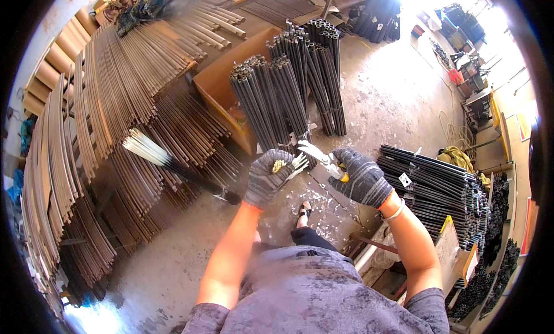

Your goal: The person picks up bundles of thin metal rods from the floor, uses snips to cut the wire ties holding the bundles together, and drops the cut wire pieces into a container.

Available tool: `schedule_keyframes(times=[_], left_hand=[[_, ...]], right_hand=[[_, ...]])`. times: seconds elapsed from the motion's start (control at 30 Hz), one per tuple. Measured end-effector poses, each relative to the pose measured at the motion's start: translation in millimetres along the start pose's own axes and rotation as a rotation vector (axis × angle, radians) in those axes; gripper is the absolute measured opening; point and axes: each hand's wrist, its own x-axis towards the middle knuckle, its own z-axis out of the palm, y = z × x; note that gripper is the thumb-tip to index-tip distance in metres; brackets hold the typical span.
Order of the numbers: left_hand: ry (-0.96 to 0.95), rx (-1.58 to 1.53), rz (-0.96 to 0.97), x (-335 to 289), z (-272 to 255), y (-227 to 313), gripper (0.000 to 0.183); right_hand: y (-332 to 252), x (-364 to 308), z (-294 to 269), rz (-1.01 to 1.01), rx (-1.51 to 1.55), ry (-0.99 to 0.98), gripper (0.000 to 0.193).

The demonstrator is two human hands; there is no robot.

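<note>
My left hand, in a grey striped glove with an orange cuff, is closed around a small bundle of thin white sticks. Their yellowish ends show near the thumb. My right hand, gloved alike, grips a pair of cutters with pale metal jaws and a yellow handle. The jaws are apart and lie just above the tips of the sticks; whether they touch is unclear. To the left stands a sheaf of long white rods in a dark sleeve.
Bundles of dark tubes stand ahead beside a cardboard box. More dark tubes are stacked at right. Racks of brown rods fill the left. White scraps litter the floor around my foot.
</note>
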Motion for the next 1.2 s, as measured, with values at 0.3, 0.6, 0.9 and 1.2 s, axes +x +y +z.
schedule_keyframes(times=[0.3,0.6,0.9,1.2], left_hand=[[-0.040,0.014,-0.014,-1.0,-2.7,7.0,0.019],[-0.055,0.083,0.064,-2.5,-5.4,6.8,0.018],[0.030,-0.028,0.014,0.4,2.2,18.9,0.015],[0.021,0.004,0.147,6.0,3.5,15.8,0.017]], right_hand=[[11.5,-6.3,8.2,0.157,0.369,0.034,0.053],[-11.8,-3.9,0.2,-0.043,-0.067,0.068,0.046],[-24.2,-2.6,-9.0,-0.185,-0.428,0.107,0.051],[-23.2,2.4,-5.5,-0.139,-0.251,0.063,0.046]])
